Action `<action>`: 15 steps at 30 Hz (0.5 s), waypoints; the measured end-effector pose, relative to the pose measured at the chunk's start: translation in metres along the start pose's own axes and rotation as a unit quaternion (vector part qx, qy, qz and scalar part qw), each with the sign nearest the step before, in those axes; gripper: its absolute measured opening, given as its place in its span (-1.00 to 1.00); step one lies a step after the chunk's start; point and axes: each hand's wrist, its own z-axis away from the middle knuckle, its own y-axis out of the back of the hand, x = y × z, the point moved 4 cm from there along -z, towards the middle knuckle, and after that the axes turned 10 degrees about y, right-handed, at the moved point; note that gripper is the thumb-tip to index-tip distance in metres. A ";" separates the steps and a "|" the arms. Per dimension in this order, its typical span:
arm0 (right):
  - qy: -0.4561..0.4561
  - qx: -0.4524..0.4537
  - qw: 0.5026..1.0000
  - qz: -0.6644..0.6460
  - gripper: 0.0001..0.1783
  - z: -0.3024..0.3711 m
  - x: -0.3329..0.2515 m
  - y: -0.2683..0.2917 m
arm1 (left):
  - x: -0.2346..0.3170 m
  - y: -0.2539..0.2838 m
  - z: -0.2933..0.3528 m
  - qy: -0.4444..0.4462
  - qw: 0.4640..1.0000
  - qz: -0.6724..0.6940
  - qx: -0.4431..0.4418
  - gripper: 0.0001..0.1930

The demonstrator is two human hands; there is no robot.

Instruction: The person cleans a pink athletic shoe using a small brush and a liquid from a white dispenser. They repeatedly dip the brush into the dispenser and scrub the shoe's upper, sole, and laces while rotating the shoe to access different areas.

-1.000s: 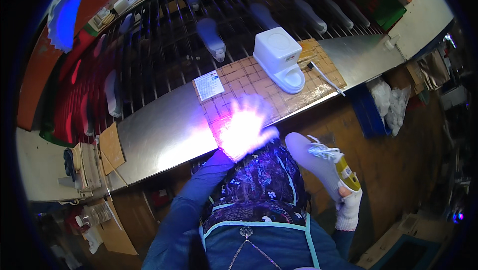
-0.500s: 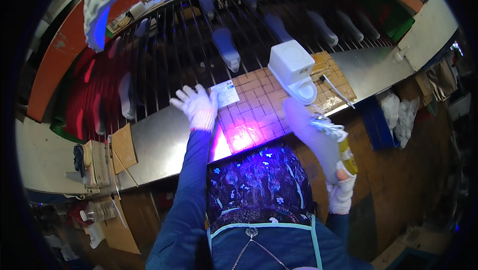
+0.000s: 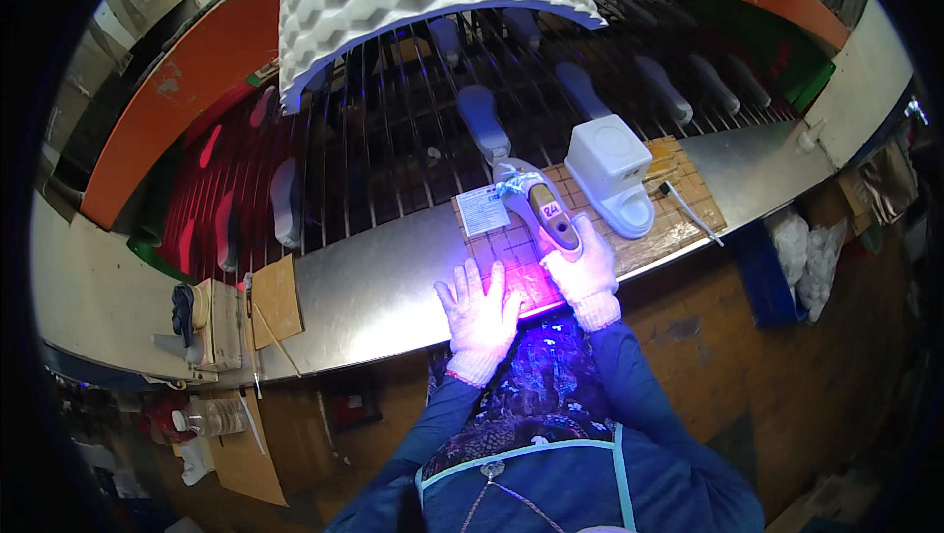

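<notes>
My right hand (image 3: 587, 263), in a white knit glove, is closed around the heel end of a lasted shoe upper (image 3: 515, 175). The olive last (image 3: 553, 220) with a small label shows in the upper's opening, and laces lie loose over its front. The toe points away toward the rack. My left hand (image 3: 479, 319), gloved too, is spread flat with nothing in it, palm down by the near left edge of a patterned board (image 3: 639, 250). A printed card (image 3: 482, 210) lies beside the shoe. Bright violet light falls between my hands.
On the board stand a white dispenser (image 3: 608, 164) and a brush (image 3: 693, 213). Beyond, a rod conveyor (image 3: 393, 140) carries several soles (image 3: 482, 120), glowing red at left. A white honeycomb-textured hood (image 3: 423, 2) overhangs it. Cardboard (image 3: 275, 302) lies left; a blue bin (image 3: 757, 267) stands right.
My right hand has brought the shoe from the right side onto the board, turning its opening upward. My left hand has drawn back toward me and right, away from the card. The view has shifted.
</notes>
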 end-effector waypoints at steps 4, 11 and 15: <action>-0.105 -0.001 0.952 -0.287 -0.45 0.043 -0.015 0.019 | -0.007 0.008 0.001 0.098 0.891 0.439 -0.064 -0.42; 0.142 -0.236 0.946 -0.173 -0.18 0.089 -0.102 0.048 | 0.012 0.016 0.025 0.204 0.333 0.917 -0.084 0.10; 0.310 -0.147 0.939 -0.015 -0.43 0.015 -0.083 0.086 | -0.020 -0.003 -0.010 0.131 0.202 0.946 -0.219 0.24</action>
